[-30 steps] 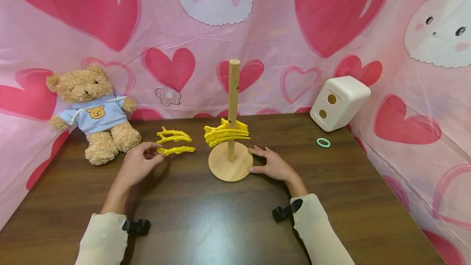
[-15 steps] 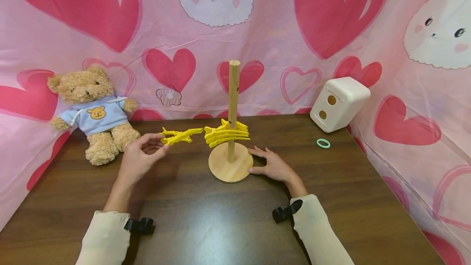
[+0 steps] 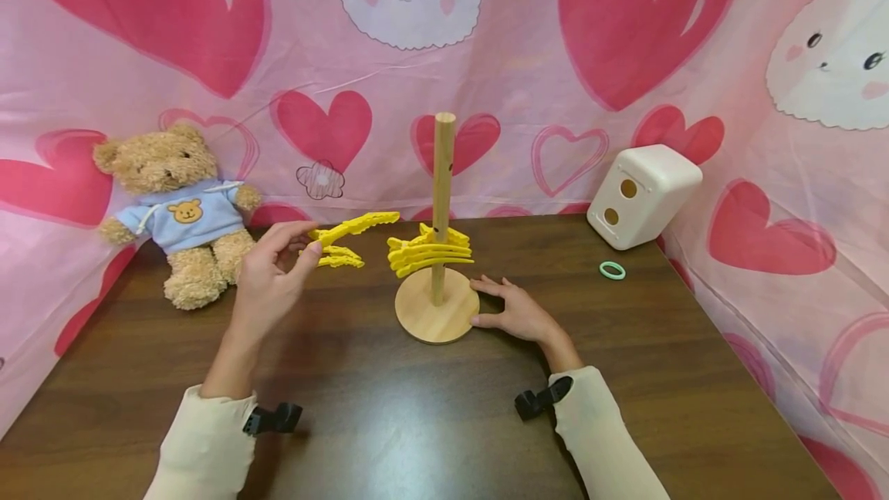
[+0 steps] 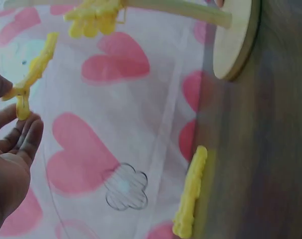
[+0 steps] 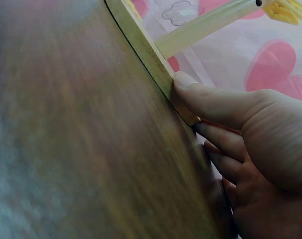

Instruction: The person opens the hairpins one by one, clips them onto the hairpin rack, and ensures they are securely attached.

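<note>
The left hand (image 3: 274, 272) pinches one slender yellow plastic clip (image 3: 361, 223) by its end above the dark brown wooden tabletop (image 3: 375, 400), probably leaving its long tip free. The right hand (image 3: 517, 316), fingers spread, touches the rim of one round-based pale wooden stand (image 3: 439, 284), likely steadying it. One second yellow plastic clip (image 3: 343, 261) lies leftward; overlapping yellow clips (image 3: 427, 255), uncountable, sit at the post.

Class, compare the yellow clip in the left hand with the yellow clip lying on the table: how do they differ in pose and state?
The held clip is pinched by the left hand, while the loose clip has no hand on it. The held clip is up in the air; the loose clip rests on the table. In the head view, the held clip slants up rightward, whereas the loose clip lies low. Both are yellow, long and slim.
</note>
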A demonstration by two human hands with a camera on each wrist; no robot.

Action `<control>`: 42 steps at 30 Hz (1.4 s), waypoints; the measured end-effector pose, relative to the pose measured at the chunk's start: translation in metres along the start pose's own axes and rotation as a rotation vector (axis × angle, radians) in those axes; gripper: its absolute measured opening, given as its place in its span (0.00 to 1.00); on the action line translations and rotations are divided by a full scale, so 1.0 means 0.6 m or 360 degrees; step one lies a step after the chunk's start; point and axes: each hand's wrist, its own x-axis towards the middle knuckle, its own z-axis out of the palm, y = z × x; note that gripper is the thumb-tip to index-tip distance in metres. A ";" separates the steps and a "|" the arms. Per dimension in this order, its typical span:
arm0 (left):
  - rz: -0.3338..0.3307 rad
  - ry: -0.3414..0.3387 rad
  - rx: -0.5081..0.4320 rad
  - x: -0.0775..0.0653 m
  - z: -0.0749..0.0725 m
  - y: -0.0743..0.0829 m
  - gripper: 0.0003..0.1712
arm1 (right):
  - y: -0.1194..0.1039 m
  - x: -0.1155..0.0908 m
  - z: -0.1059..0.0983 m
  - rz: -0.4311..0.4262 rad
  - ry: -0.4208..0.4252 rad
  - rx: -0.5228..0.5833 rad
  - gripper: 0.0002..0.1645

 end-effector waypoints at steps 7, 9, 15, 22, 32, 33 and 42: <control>0.0031 -0.0040 -0.0090 0.014 0.023 0.018 0.17 | -0.001 -0.001 0.000 0.0014 0.0005 0.0010 0.41; 0.0026 -0.0062 -0.0155 0.016 0.029 0.021 0.18 | -0.001 0.000 0.000 0.0014 0.0002 0.0011 0.41; 0.0155 -0.0134 -0.0002 0.020 0.041 0.025 0.17 | -0.003 -0.001 -0.002 0.0015 -0.0002 0.0010 0.41; 0.0388 -0.0164 0.0176 0.025 0.054 0.022 0.16 | -0.004 -0.001 -0.002 -0.0002 -0.0008 0.0004 0.41; 0.0442 -0.0239 0.0206 0.028 0.085 0.030 0.13 | -0.002 0.001 -0.003 -0.0015 -0.0003 -0.0015 0.40; 0.0438 -0.0242 0.0200 0.028 0.088 0.031 0.13 | -0.002 0.001 -0.003 -0.0017 -0.0003 -0.0019 0.40; 0.0424 -0.0243 0.0211 0.028 0.104 0.037 0.11 | -0.001 0.001 -0.002 0.0003 -0.0012 -0.0009 0.41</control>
